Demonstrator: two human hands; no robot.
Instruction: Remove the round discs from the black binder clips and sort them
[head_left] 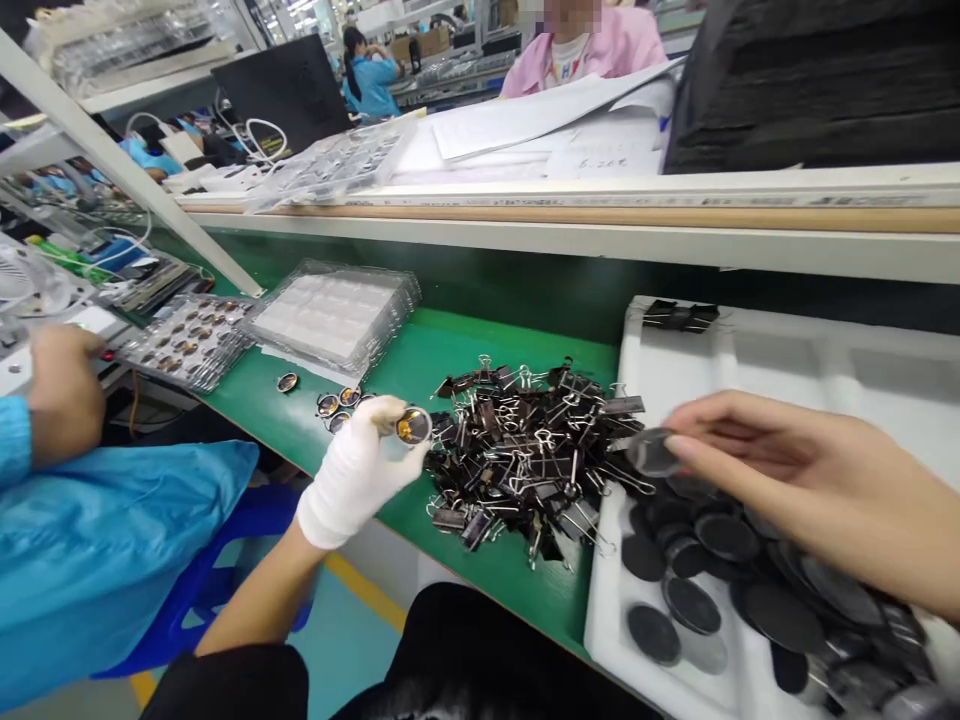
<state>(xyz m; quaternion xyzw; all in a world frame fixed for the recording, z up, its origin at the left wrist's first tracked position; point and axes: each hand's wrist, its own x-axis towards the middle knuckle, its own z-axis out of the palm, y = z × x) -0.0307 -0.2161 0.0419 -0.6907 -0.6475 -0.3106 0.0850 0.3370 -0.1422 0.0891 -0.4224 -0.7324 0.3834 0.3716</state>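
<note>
My left hand [360,465], in a white glove, pinches a small round part [412,427] with a dark rim and an orange-gold centre. Bare, my right hand [780,465] grips a dark round disc [652,453] between thumb and fingers, slightly blurred. Below it, many black discs [694,605] lie in a white tray [606,590]. Between my hands a heap of black binder clips [517,450] with silver wire handles covers the green bench [442,350]. Several more round parts [349,397] sit just behind my left hand.
Clear plastic trays [330,315] are stacked at the back left, beside a tray of round parts [196,335]. A shelf edge [525,220] crosses above the bench. At left, a co-worker's hand [67,385] and blue sleeve [13,440] are close by. A black clip [679,316] sits on the white tray's far rim.
</note>
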